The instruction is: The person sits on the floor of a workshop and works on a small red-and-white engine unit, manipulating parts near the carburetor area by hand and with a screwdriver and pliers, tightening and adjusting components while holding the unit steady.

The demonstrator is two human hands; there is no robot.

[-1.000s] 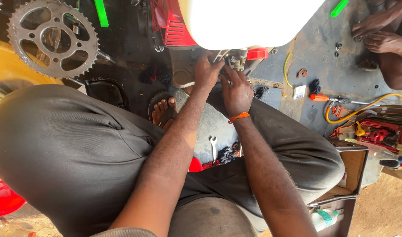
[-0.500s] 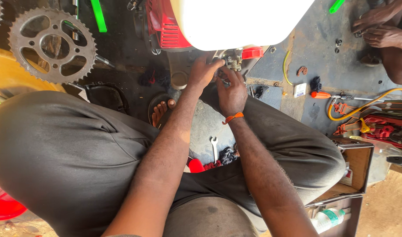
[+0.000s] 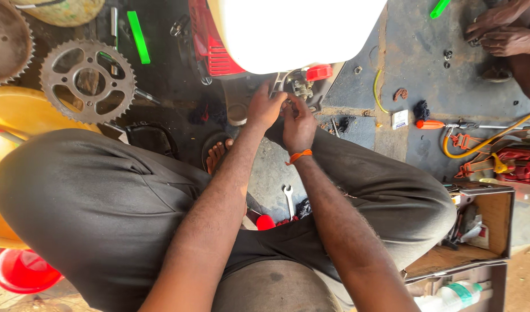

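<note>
One open wooden box point(image 3: 496, 222) of tools sits at the floor's right edge. I see both hands, left point(image 3: 266, 107) and right point(image 3: 298, 124), gripping the small metal engine part point(image 3: 299, 88) under the white tank point(image 3: 294, 29); sprocket point(image 3: 87, 81) far left.

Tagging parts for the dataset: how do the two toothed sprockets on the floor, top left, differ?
The silver sprocket lies whole in view; the brown sprocket is cut off by the frame's left edge. The silver one is bright grey metal with large cut-out windows showing the floor through them; the brown one looks dull, rusty, and no such windows show in its visible part. Both lie flat on the dark floor, toothed all round, away from either hand.
</note>
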